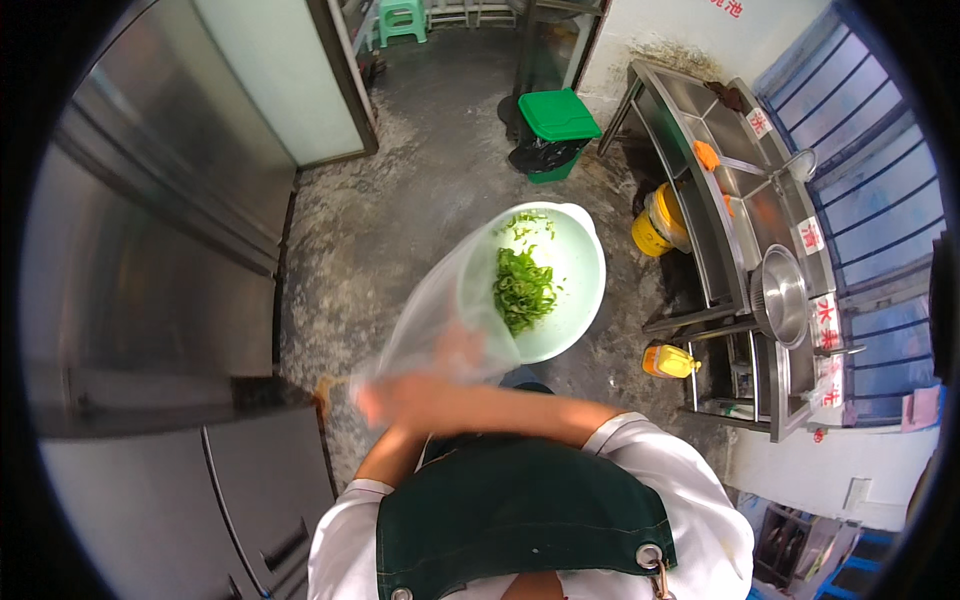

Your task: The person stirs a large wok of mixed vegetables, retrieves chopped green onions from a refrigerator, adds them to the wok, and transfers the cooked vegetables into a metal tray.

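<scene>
A pale round plastic basin [574,300] holds a heap of sliced green vegetable [523,292], with loose pieces near its far rim. Clear plastic film or a bag [427,315] covers the basin's left side and narrows towards my right hand [386,401]. My right forearm crosses over the left one, and the blurred right hand grips the gathered plastic at the lower left. Seen through the plastic, my left hand [459,349] is a blur left of the basin; its fingers cannot be made out.
Steel cabinets [165,247] stand at left. Beyond the basin is a green lidded bin [559,116] with a black bag. Along the right runs a steel sink unit [720,202] bearing a metal bowl [780,296]. A yellow bucket [660,225] and yellow jug [670,361] are low beside it.
</scene>
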### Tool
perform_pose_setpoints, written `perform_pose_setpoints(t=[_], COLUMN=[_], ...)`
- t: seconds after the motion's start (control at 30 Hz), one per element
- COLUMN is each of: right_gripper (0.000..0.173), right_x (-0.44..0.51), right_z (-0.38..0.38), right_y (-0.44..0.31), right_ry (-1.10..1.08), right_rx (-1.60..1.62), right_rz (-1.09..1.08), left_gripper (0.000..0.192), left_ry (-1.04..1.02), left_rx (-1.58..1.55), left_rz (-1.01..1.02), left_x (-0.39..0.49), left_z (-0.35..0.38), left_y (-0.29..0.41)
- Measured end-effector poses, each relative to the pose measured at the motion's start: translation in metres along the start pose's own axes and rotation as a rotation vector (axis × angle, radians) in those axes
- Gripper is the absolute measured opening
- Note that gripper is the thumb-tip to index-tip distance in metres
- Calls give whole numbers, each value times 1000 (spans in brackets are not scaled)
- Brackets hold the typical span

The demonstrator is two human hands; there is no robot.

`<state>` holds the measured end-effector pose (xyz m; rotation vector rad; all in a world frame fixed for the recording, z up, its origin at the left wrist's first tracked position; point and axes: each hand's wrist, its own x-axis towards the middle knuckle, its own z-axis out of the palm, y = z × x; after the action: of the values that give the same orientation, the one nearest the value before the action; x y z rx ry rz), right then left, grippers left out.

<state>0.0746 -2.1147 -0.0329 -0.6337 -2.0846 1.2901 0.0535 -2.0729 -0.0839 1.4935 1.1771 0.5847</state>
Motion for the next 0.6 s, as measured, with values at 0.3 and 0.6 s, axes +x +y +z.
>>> perform_pose_setpoints(t=[0.3, 0.6], right_gripper=[15, 2], right_x=[33, 106], right_z=[-215, -462], right_y=[96, 221], right_ry=[-14, 1418], right_rx=[34, 619], right_rz=[115, 430], left_gripper=[36, 28], left_ry=[125, 374], left_rx=[578, 438], left_rz=[174, 280], left_x=[252, 421], left_z=[-102, -232], left_y=[-22, -9])
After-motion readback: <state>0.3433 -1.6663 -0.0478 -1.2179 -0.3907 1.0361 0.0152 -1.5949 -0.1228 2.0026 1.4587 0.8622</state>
